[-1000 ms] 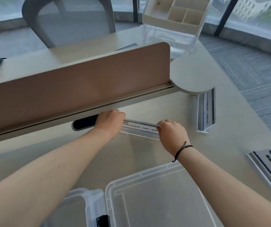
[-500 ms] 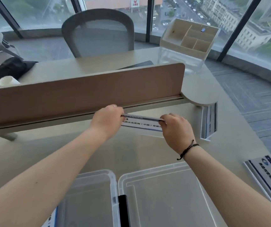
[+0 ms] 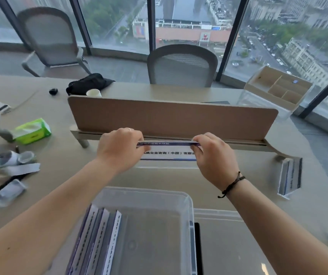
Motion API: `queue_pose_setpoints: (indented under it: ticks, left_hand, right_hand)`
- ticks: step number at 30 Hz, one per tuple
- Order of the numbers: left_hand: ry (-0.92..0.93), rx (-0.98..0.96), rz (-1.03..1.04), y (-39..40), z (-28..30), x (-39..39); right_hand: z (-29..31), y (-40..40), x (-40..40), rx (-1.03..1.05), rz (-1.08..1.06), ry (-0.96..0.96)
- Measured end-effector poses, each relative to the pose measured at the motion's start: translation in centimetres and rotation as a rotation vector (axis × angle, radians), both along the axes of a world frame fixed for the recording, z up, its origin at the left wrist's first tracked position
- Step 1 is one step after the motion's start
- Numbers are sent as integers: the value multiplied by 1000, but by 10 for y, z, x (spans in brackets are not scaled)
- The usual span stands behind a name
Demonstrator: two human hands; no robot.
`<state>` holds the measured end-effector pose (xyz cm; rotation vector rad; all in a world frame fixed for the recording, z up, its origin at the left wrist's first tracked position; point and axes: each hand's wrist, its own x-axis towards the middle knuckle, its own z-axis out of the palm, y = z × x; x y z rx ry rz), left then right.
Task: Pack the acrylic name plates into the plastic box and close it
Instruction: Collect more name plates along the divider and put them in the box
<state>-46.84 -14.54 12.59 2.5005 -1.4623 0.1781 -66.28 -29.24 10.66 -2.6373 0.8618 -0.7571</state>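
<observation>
Since the earlier frame you have lifted the name plate (image 3: 168, 152) off the desk (image 3: 64, 155), and it now hangs in front of the divider (image 3: 171, 118), above and beyond the plastic box (image 3: 187, 197). Your left hand (image 3: 122, 148) and right hand (image 3: 212, 155) each pinch one end. Keep it level, bring it back over the box, and lower it beside the packed plates (image 3: 97, 241) standing at the left wall.

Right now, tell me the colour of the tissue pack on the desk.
Green and white tissue pack, seen in the head view.
</observation>
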Motion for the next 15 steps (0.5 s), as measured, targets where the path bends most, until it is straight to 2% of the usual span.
queue_pose_setpoints:
  ticks: [7,15]
  left_hand:
    - [112,36,113,100,1,4]
    - [155,85,158,182,-38,-39]
  right_hand:
    - [5,56,24,71,242,71]
    - [-22,81,35,259,512,293]
